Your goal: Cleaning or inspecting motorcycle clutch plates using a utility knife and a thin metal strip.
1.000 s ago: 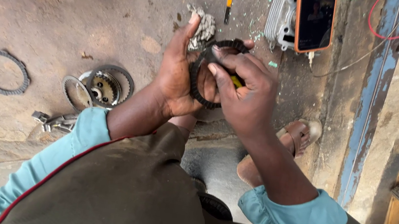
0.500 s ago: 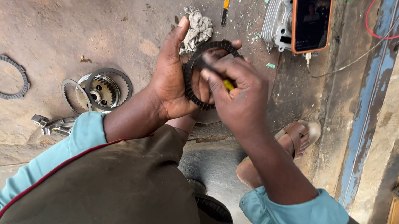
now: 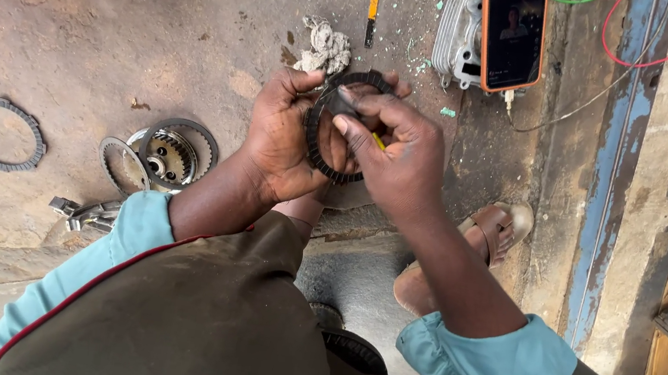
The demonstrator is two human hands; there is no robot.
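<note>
Both hands grip one dark toothed ring (image 3: 319,138): left hand (image 3: 284,141) cups its edge, right hand (image 3: 395,157) pinches across it.

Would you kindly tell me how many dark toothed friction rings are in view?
2: one ring held between the left hand and right hand, one friction ring on the ground at far left. Others may be hidden.

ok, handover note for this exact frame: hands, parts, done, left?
Left hand grips the toothed friction ring by its rim. Right hand works on its face with a small yellow-tipped tool.
On the floor to the left: one more friction ring, a steel plate and the clutch hub.
Done: clutch stripped. Left: cannot tell.
</note>
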